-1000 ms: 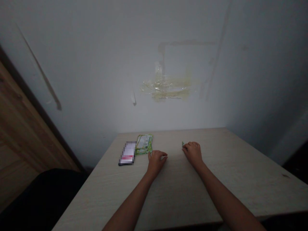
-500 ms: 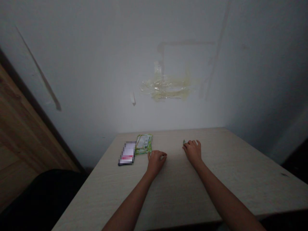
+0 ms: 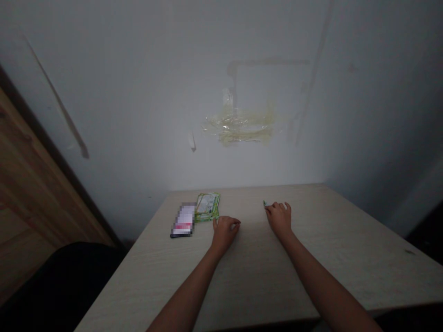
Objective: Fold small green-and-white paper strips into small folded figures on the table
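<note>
My right hand (image 3: 278, 219) is over the right middle of the table, thumb and forefinger pinched on a small green scrap (image 3: 265, 203), which pokes out past the fingertips. Its other fingers are loosely raised. My left hand (image 3: 224, 232) rests on the tabletop with the fingers curled into a pinch; whatever is between them, if anything, I cannot make out. Just behind and left of it lies a stack of green-and-white packets (image 3: 207, 204). A phone (image 3: 184, 221) with a blurred-out screen lies left of the stack, beside it.
The pale wooden table (image 3: 263, 286) reaches back to a grey wall (image 3: 145, 92). Shiny tape (image 3: 238, 127) clings to the wall above the table. At the left are a wooden panel (image 3: 31, 170) and a dark shape (image 3: 65, 276) beside the table edge.
My right hand has shifted very slightly to the right, its pinch still on the green scrap. My left hand, the packets and the phone look unchanged.
</note>
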The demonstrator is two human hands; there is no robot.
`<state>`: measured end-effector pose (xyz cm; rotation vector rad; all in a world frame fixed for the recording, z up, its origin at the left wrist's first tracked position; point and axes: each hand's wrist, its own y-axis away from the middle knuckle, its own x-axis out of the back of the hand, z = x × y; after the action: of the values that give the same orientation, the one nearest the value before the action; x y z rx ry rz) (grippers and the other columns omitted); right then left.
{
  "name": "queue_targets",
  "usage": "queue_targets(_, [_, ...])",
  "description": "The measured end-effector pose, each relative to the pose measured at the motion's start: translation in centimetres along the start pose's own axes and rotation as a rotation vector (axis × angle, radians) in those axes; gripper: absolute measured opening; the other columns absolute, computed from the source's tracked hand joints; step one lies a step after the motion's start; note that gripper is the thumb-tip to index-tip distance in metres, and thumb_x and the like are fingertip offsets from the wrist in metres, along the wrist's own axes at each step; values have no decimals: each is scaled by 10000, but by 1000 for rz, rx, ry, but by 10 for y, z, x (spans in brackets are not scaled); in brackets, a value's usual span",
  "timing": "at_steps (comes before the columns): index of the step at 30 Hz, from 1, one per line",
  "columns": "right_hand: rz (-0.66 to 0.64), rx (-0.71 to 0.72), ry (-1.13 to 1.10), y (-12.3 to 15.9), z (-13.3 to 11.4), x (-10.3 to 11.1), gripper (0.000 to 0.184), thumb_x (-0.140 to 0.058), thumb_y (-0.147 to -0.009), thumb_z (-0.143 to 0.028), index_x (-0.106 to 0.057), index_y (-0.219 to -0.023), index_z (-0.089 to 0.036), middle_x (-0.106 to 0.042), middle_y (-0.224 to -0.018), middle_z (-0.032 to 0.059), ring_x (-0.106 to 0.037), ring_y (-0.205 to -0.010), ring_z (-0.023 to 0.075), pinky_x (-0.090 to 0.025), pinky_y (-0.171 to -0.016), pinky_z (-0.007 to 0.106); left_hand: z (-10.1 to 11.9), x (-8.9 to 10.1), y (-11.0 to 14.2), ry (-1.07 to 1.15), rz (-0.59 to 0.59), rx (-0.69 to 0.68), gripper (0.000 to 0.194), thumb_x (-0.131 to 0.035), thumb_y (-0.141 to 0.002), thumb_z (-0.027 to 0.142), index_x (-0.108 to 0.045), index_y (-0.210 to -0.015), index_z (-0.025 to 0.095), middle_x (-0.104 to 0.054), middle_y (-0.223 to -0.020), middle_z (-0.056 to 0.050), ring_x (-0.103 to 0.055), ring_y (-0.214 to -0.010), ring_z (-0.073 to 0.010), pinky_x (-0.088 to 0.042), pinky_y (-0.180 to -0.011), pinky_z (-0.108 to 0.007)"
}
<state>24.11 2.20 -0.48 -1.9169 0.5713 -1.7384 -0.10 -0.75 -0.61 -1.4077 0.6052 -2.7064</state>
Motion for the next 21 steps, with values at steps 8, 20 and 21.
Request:
queue_targets(8, [-2, -4, 16, 0, -1, 2, 183, -558, -901, -260, -731, -959, -243, -660, -914, 73, -542, -965, 224, -177, -1060, 468, 1, 2, 0, -7, -19, 11, 178, -588, -849, 324, -719, -965, 295, -703, -1056, -22, -539, -1117, -217, -168, -1116, -539])
queue_targets(20, [60, 98, -126, 0, -10, 3, 184, -572, -876, -205, -720, -985, -212, -648, -975, 102, -529, -995, 252, -333, -988, 451, 4, 8, 2, -83, 28, -49, 185, -540, -878, 290, -700, -971, 283, -687, -1051, -27, -533, -1123, -224, -161, -1117, -566])
queue_targets(21, [36, 149, -179, 1, -13, 2, 191, -571, -872, -194, -718, -994, -208, -650, -985, 103, -533, -1000, 252, -370, -962, 434, 3, 9, 2, -92, 33, -55, 187, -534, -880, 281, -697, -972, 275, -685, -1054, -31, -532, -1124, -222, -166, -1118, -558])
